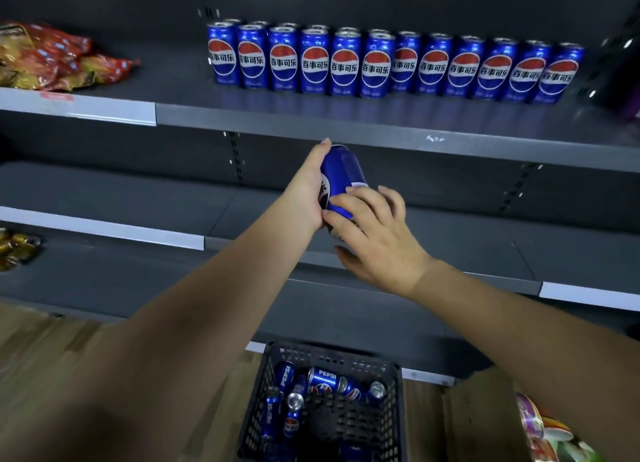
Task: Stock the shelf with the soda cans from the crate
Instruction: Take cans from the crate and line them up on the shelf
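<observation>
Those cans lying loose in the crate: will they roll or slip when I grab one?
Likely to roll: most loose cans lie on their sides in the crate. Probably slippery, given glossy walls. Seemingly rigid: the left hand grips the held can without visible denting.

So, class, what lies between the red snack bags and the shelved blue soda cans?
Head view: only bare grey metal shelf separates the red snack bags from the shelved blue soda cans.
</observation>
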{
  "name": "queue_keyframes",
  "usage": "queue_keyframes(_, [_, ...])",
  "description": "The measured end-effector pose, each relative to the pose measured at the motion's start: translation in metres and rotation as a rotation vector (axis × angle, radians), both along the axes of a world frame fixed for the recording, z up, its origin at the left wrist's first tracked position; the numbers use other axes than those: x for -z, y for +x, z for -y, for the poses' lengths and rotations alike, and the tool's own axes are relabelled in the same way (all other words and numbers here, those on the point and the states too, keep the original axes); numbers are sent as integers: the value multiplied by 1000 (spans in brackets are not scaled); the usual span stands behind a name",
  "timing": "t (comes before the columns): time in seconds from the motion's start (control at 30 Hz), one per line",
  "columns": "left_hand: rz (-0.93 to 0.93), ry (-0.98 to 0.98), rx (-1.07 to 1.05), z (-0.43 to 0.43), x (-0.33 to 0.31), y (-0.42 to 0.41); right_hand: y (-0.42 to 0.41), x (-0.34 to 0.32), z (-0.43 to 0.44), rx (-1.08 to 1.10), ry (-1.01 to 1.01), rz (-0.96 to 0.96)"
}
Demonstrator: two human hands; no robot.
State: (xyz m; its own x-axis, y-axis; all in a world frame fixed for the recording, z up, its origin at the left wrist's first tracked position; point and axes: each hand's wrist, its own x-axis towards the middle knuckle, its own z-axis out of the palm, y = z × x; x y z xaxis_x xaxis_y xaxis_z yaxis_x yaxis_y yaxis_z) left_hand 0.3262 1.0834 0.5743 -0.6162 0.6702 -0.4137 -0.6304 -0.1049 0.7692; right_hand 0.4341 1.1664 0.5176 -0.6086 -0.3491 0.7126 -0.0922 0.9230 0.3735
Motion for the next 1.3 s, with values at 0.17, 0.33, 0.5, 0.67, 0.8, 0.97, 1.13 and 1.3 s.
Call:
queue_keyframes(0.17, [-71, 69, -2, 2, -8, -11, -11, -15, 8, -87, -248, 45])
queue_keyframes(0.33, [-205, 106, -44, -1, -16, -22, -26, -33, 10, -84, -897, 77])
queue_keyframes(0.5, [-315, 119, -93, -2, -21, -21, -32, -55, -3, -239, -1784, 465])
queue_keyframes(0.67, [-237, 164, -92, -4, -26, -20, -33, -58, -21, -419, -2066, 906])
queue_keyframes(0.8, [-224, 193, -75, -6, -31, -22, -36, -51, -26, -520, -2104, 1103])
queue_keyframes(0.97, [-223, 200, -52, -6, -33, -21, -33, -60, -19, -653, -2072, 1160])
queue_keyframes(1.13, [-261, 185, -87, -7, -33, -22, -31, -66, -13, -520, -2055, 1033])
queue_keyframes(1.3, [-279, 158, -153, -6, -33, -19, -31, -67, -1, -401, -2109, 800])
